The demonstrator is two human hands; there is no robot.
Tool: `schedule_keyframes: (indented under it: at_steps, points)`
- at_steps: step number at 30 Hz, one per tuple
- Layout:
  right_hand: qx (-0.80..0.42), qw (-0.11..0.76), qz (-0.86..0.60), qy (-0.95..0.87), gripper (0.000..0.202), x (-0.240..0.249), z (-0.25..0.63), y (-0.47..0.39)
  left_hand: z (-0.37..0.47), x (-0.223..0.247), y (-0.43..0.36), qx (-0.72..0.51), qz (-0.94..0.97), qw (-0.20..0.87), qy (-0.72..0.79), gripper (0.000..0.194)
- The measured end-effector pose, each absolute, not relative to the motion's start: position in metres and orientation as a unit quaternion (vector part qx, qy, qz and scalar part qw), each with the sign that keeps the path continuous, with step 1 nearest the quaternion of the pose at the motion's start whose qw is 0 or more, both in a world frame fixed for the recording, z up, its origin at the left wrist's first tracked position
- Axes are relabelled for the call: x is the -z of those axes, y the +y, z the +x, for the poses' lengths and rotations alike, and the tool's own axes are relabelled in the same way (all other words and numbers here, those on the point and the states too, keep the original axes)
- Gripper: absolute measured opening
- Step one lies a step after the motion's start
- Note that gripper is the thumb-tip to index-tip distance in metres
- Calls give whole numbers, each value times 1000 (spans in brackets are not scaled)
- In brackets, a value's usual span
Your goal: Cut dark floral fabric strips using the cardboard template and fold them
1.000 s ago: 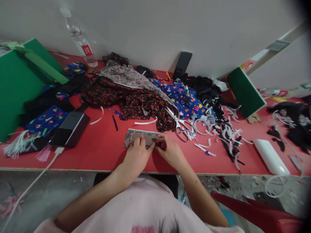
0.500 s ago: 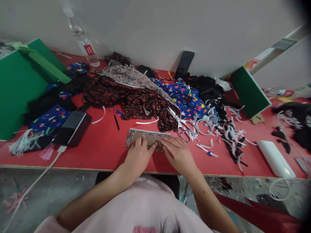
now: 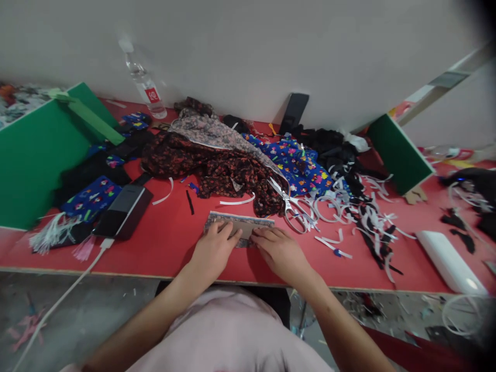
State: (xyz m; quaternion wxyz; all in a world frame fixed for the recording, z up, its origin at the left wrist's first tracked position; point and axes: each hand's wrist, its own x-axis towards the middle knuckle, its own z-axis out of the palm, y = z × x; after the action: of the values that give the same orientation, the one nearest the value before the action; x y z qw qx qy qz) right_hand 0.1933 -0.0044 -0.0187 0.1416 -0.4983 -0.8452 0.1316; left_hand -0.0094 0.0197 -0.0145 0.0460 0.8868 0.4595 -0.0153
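A piece of brown cardboard lies on a small flowered cloth near the table's front edge. My left hand rests on the left part of the cardboard, fingers bent slightly and pressing down, thumb apart. At the right end, my right hand has its fingers close together and curled over the cloth and cardboard edge. Its fingertips partly hide that end. Scissors with white handles lie just beyond my right hand. Behind them spreads a heap of dark flowered fabric.
Blue printed fabric and black and white scraps lie to the right. A black box-like device with a cable sits at left, a white device at right. Behind are a water bottle and a phone. Green dividers flank the table.
The view has shifted slightly, so everything sits a little lower. My right fingers have bent more over the cloth's right end; my left hand stays on the cardboard.
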Motion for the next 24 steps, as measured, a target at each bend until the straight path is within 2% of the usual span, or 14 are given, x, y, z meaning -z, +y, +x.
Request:
schedule_keyframes:
  at_steps: [3, 6, 11, 16, 22, 24]
  points:
    - [-164, 210, -530, -805, 27, 18, 213, 1, -10, 12, 22, 17, 888, 49, 458, 49]
    - [-83, 256, -636, -723, 24, 17, 249, 12, -10, 10, 22, 22, 888, 52, 457, 51]
    - [34, 184, -742, -643, 26, 8, 317, 29, -8, 11, 21, 25, 888, 35, 459, 53]
    - [-1, 124, -761, -637, 13, 9, 346, 30, -8, 13, 22, 23, 890, 33, 453, 54]
    - [20, 157, -782, -602, 12, 11, 346, 26, -9, 11, 22, 24, 892, 34, 451, 54]
    - [52, 208, -801, -559, 18, 1, 348, 22, -10, 12, 22, 24, 893, 34, 449, 54]
